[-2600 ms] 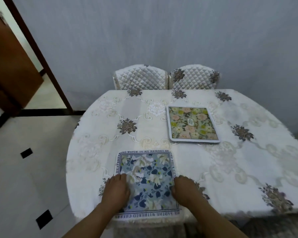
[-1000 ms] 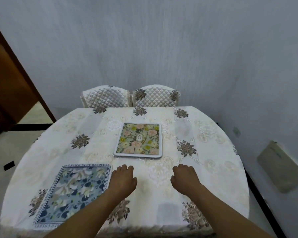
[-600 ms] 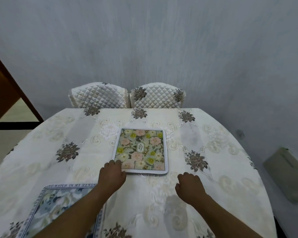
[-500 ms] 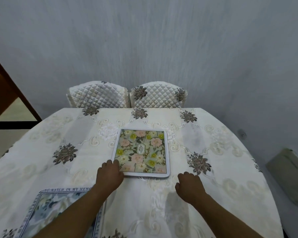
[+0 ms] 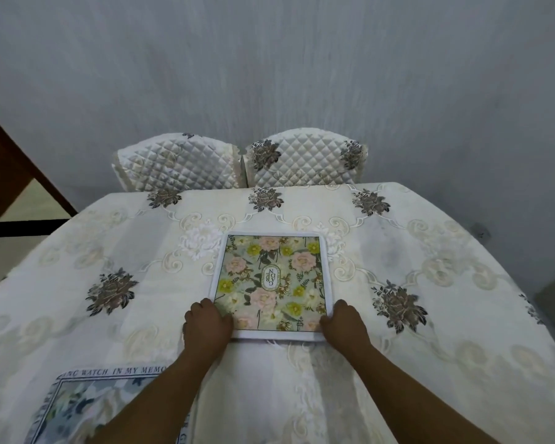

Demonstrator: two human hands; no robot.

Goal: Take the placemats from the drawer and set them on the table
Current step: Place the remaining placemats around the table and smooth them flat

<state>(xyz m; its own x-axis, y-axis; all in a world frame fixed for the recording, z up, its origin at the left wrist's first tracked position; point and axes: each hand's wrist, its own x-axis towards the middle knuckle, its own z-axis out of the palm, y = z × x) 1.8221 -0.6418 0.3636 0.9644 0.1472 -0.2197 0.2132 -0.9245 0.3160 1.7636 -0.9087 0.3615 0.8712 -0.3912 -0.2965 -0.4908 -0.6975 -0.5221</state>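
Note:
A square placemat with pink and yellow flowers and a white border (image 5: 271, 283) lies flat near the middle of the round table (image 5: 446, 315), which wears a cream embroidered cloth. My left hand (image 5: 207, 325) rests on the mat's near left corner, fingers curled over the edge. My right hand (image 5: 345, 325) grips the near right corner the same way. A second placemat, blue and white floral with a lettered border (image 5: 87, 408), lies at the near left edge, partly hidden under my left forearm.
Two quilted white chair backs (image 5: 177, 166) (image 5: 305, 160) stand side by side at the table's far edge against a grey wall. A brown door frame (image 5: 20, 161) and tiled floor show at the left.
Both hands left the blue placemat and moved across to the flowered one. The left hand reached its near left corner first; the right hand has now come up to the near right corner.

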